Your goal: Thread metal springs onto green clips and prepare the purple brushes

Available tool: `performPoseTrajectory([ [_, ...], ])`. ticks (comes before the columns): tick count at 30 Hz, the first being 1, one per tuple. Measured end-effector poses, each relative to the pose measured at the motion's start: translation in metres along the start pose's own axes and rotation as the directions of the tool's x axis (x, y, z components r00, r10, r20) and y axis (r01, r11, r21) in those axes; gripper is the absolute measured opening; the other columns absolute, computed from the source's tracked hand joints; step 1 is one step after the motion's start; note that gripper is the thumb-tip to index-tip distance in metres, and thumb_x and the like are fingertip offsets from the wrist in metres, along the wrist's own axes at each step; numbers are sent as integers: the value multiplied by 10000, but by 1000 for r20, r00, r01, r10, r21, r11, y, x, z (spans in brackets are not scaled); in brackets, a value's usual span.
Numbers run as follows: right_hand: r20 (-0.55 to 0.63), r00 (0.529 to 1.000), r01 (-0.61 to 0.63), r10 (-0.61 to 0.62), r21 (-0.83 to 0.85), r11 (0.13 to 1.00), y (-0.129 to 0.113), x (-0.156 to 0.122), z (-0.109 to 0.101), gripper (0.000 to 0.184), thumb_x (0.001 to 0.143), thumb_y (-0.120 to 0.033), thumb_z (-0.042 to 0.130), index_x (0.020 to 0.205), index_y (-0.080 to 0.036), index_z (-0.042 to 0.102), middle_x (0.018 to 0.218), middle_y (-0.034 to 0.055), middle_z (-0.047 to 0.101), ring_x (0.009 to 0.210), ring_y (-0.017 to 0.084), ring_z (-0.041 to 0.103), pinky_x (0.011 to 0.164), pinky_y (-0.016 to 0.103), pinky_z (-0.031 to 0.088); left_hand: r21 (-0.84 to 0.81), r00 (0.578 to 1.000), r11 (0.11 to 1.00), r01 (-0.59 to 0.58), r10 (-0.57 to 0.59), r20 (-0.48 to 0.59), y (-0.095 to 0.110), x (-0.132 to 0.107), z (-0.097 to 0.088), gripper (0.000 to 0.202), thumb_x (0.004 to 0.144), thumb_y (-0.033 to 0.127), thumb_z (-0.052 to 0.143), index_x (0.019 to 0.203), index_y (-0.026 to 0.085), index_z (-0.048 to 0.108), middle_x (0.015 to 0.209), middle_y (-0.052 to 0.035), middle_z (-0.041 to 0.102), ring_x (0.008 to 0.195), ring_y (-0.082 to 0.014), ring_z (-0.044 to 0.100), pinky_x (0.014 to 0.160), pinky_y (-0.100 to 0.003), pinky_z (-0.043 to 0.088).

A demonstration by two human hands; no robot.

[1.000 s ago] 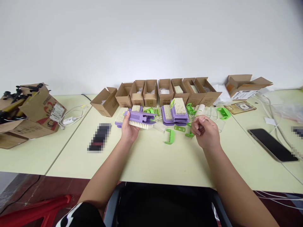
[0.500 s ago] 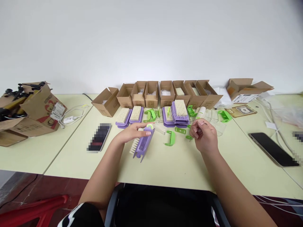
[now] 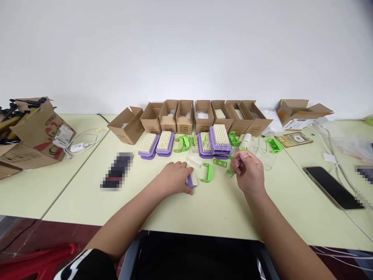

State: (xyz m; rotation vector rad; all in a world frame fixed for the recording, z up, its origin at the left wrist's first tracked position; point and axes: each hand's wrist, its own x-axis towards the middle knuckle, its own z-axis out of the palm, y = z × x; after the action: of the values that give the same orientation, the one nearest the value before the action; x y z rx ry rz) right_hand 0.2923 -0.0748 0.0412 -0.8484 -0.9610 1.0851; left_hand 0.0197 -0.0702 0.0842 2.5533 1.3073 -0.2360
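Note:
My left hand (image 3: 175, 178) is closed over a purple brush (image 3: 190, 180) with cream bristles, low over the table. Most of the brush is hidden under the palm; only its right end shows. A green U-shaped bracket (image 3: 208, 173) lies just right of it, and a clear plastic piece (image 3: 194, 160) behind it. My right hand (image 3: 248, 170) is raised with its fingers curled in a pinch. Whatever is between those fingertips is too small to make out. Near it are a flat green plate (image 3: 220, 163) and a small green part (image 3: 230, 172).
Purple brush heads (image 3: 165, 140) and a stack of brushes (image 3: 220, 136) stand behind the hands, with metal springs (image 3: 191, 144) between. A row of small cardboard boxes (image 3: 185, 125) lines the wall. Clear covers (image 3: 268, 160) and a phone (image 3: 332, 187) lie to the right, a pixelated phone (image 3: 118, 171) left.
My left hand has lowered and turned palm down with the brush, which was tilted with its slotted purple side showing. My right hand keeps its pinch, nearly still. The view has shifted slightly.

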Motion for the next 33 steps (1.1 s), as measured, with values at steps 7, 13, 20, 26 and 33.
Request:
performPoseTrajectory([
  [7,32,999,17,-14,-84,996,10,-1,1,233,992,-405,686,858,-215,703,653,-19,503,514,104,382,499,284,257,-103,997,993,-63,57,-61,-1,7,8,673,778,666,799,1271,223,684,1180,-120,678,1146,-351,621,942,-444,477],
  [13,107,994,-12,31,-176,984,15,-10,6,224,1006,-413,682,898,-219,713,659,-18,488,559,118,391,521,287,269,-195,989,971,-135,120,-89,-9,6,8,599,807,634,793,1235,225,701,1178,-102,692,1139,-334,627,938,-431,503],
  [20,141,989,92,-49,-321,943,16,-20,6,186,993,-403,701,948,-227,739,820,28,597,679,153,472,587,302,360,-243,951,967,-77,-2,-309,-11,10,5,813,899,838,546,1376,195,684,1283,-170,705,1262,-383,615,1051,-502,489],
  [26,128,989,111,-70,-345,932,12,-22,7,200,990,-422,694,949,-230,732,810,20,617,646,146,452,574,300,352,-320,948,945,-73,-34,-316,-17,13,8,902,835,841,639,1490,222,612,1256,-154,721,1180,-378,667,1011,-501,525],
  [33,206,969,218,-134,-469,856,7,-25,17,189,996,-405,682,913,-240,722,852,24,649,671,150,486,596,302,405,-724,840,641,-257,-222,-495,-21,15,9,547,1053,616,470,1408,241,651,1322,-111,723,1225,-287,669,1089,-440,496],
])
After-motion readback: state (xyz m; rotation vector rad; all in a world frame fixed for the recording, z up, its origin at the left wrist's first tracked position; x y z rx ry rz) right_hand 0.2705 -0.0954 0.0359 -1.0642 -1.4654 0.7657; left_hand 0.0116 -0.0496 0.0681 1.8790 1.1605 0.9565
